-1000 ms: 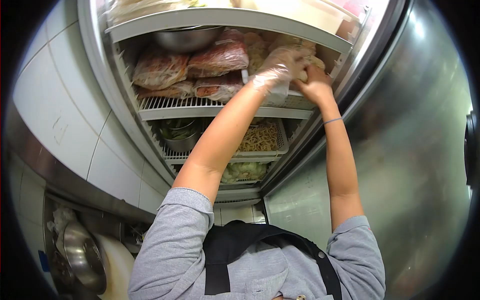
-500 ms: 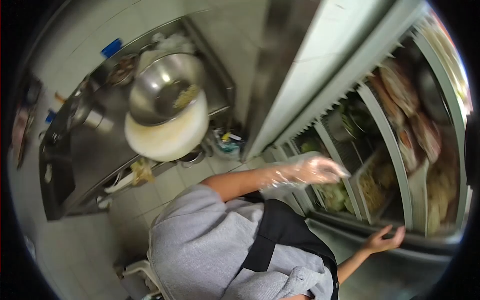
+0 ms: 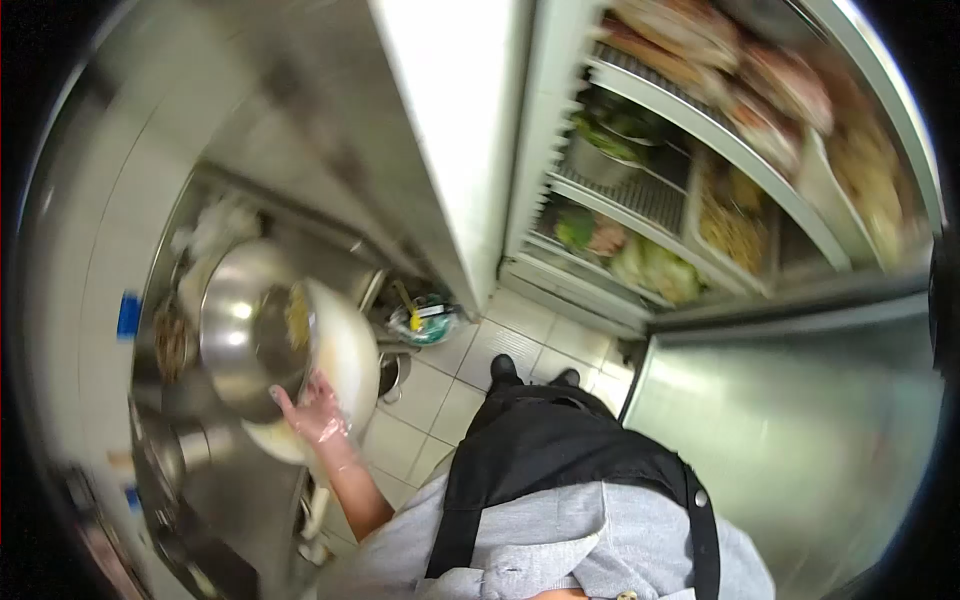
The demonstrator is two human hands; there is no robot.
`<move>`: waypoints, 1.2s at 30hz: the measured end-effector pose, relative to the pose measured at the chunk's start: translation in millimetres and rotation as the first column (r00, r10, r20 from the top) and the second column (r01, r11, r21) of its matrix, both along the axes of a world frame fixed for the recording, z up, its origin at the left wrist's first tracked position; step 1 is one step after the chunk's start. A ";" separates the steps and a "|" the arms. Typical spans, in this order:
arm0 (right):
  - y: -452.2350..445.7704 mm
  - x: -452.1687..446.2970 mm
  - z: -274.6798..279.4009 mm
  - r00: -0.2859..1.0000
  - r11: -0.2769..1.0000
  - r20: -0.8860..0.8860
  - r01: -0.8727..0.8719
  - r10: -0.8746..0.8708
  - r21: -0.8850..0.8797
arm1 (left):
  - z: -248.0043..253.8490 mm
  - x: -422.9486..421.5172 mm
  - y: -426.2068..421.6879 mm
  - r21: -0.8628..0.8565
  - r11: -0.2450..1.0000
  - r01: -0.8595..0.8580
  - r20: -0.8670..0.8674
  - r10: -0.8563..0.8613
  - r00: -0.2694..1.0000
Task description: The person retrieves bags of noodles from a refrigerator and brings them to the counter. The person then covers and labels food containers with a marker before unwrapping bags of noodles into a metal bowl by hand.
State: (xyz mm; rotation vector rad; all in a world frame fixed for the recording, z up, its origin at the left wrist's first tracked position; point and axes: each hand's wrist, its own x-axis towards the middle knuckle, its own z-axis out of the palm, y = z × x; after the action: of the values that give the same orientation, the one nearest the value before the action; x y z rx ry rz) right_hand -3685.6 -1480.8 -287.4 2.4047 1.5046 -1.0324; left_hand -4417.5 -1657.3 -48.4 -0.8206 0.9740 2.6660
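Note:
My left hand [image 3: 318, 408], in a clear plastic glove, is at the near rim of a large steel bowl [image 3: 240, 345], its thumb and fingers spread. Whether it touches the rim is hard to tell. A small heap of pale yellowish food [image 3: 298, 318] lies inside the bowl. Under the bowl is a thick round white board [image 3: 345, 360] on the steel counter. My right hand is out of view.
The fridge stands open at the right, with wrapped meat [image 3: 780, 85], a basket of yellowish strips [image 3: 735, 215] and leafy greens [image 3: 655, 270] on its shelves. Its steel door [image 3: 780, 430] is swung out at the lower right. A white wall edge [image 3: 450, 130] separates fridge and counter.
The view has turned from the fridge toward the counter. My left hand has left the fridge shelf and come to the bowl. My right hand has left the shelf and gone out of view.

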 end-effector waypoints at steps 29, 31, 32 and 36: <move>-137.0 53.6 23.5 0.882 0.351 0.394 -0.465 0.257 0.813 | 82.4 74.9 -125.4 0.196 0.643 0.741 -0.240 -0.701 0.672; -128.5 10.7 -4.6 0.955 0.379 0.195 -0.269 0.223 0.885 | 90.2 85.9 -125.9 0.277 0.612 0.741 -0.211 -0.713 0.668; -124.0 -23.6 -47.9 0.993 0.297 0.057 -0.087 0.107 0.951 | 93.2 90.5 -128.3 0.351 0.577 0.738 -0.178 -0.732 0.657; -146.5 -207.3 141.8 0.914 0.214 -0.226 0.159 0.338 0.964 | 91.1 102.2 -143.6 0.350 0.535 0.769 -0.199 -0.760 0.619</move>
State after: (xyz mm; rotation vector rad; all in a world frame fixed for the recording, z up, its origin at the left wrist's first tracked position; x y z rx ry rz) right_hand -3892.9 -1627.4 -145.6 2.7066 3.2449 -0.5073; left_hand -4315.3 -1800.9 42.6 -0.1664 0.5368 1.9525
